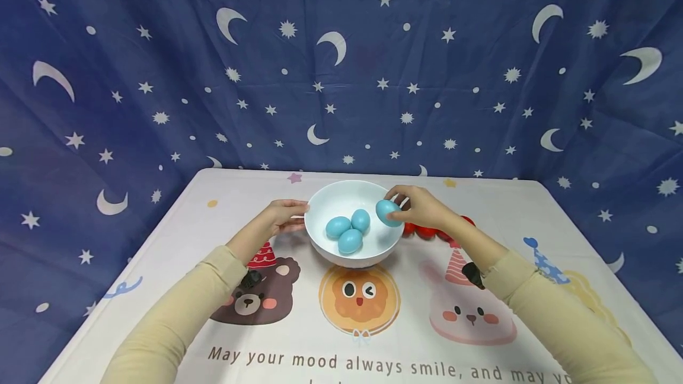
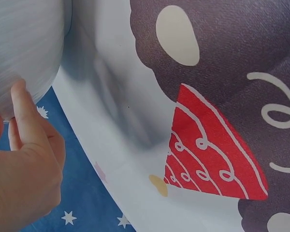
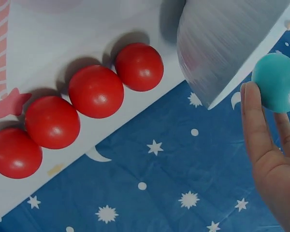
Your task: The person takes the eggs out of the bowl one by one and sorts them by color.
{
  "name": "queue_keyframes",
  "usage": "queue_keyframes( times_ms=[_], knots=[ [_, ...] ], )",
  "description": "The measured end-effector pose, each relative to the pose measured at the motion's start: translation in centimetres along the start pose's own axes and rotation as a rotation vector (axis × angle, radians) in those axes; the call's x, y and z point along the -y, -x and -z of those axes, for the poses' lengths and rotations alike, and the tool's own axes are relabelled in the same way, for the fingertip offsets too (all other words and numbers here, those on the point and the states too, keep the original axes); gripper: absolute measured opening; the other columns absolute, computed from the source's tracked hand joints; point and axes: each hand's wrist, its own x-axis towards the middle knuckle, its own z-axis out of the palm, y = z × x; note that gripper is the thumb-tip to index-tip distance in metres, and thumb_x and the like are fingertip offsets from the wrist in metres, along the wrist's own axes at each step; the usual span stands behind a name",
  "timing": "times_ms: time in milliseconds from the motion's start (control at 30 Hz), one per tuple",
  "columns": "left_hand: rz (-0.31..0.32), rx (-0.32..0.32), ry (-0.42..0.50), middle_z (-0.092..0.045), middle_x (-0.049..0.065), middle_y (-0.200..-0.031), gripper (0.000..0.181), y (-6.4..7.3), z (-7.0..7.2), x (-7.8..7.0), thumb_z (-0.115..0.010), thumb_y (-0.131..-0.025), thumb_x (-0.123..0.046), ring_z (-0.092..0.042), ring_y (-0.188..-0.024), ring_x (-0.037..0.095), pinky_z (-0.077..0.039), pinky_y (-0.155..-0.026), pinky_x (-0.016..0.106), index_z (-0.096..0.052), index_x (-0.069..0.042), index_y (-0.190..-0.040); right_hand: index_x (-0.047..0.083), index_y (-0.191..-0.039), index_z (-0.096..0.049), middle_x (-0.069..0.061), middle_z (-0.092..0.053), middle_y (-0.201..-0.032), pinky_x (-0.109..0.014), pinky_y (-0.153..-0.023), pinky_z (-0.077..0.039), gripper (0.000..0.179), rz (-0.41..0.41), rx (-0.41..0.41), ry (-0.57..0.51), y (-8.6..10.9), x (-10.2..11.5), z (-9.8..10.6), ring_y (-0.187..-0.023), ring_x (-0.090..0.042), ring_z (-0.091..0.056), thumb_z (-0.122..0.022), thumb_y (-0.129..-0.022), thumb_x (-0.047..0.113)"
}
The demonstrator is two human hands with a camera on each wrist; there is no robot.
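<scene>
A white bowl (image 1: 322,197) stands at the middle of the table with three blue eggs (image 1: 350,241) lying together inside it. At the bowl's left side my left hand (image 1: 285,216) grips the wall; in the left wrist view its fingertips (image 2: 20,87) lie against the pale outer surface. My right hand (image 1: 421,207) pinches another blue egg (image 1: 388,212) between thumb and fingers, over the bowl's right rim. The right wrist view shows that egg (image 3: 279,82) beyond the edge of the bowl (image 3: 222,43), raised in the fingers.
Several red eggs or balls (image 3: 96,92) sit in a row on the table right of the bowl, partly hidden by my right hand and forearm in the head view. A printed cloth (image 1: 299,348) covers the table. Behind it hangs a blue curtain (image 1: 363,123) with moons and stars.
</scene>
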Motion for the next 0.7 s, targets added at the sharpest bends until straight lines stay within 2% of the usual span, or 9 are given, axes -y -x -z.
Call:
queue_keyframes(
  times_ms=[300,467,700],
  knots=[
    [0.001,0.006,0.01,-0.062,0.002,-0.084,0.043,-0.1,0.0,0.2,-0.059,-0.094,-0.015,-0.065,-0.065,0.008,-0.062,-0.07,0.021,-0.05,-0.005,-0.134,0.001,-0.116,-0.058,-0.019,-0.062,-0.103,-0.038,-0.08,-0.061,0.037,-0.038,-0.081,-0.064,1.9,-0.5,0.1,-0.087,-0.028,-0.064,-0.071,-0.084,0.016],
    [0.004,0.008,0.019,-0.062,0.003,-0.085,0.042,-0.2,0.0,0.3,-0.059,-0.094,-0.015,-0.065,-0.065,0.008,-0.062,-0.071,0.022,-0.05,-0.005,-0.134,0.001,-0.117,-0.057,-0.019,-0.061,-0.103,-0.039,-0.079,-0.061,0.039,-0.064,-0.122,-0.062,3.0,-0.7,0.1,-0.088,-0.028,-0.064,-0.071,-0.084,0.017],
    [0.001,0.001,0.028,-0.061,0.003,-0.084,0.042,0.0,0.2,0.2,-0.058,-0.094,-0.014,-0.065,-0.064,0.008,-0.062,-0.072,0.023,-0.05,-0.005,-0.134,-0.002,-0.117,-0.057,-0.021,-0.062,-0.102,-0.034,-0.07,-0.062,0.038,-0.056,-0.15,-0.062,4.1,-1.2,0.2,-0.086,-0.028,-0.065,-0.07,-0.084,0.014]
  ],
)
